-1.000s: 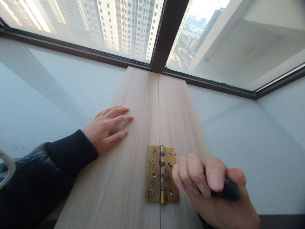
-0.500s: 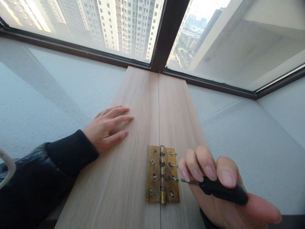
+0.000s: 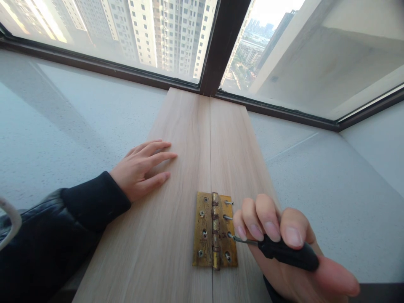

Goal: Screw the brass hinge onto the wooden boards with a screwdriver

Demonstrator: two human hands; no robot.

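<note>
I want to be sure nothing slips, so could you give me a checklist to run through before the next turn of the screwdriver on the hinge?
1. Screwdriver gripped in the right hand: ok.
2. Tip at the third screw of the right leaf: ok; whether it is seated in the slot: cannot tell.
3. Left hand flat on the left board, clear of the hinge: ok.
4. Right-leaf screws driven flush: not ok, the upper three stand proud.
5. Left-leaf screws flush: ok, as far as visible.
6. Boards butted along the seam, with the hinge pin over it: ok.
</note>
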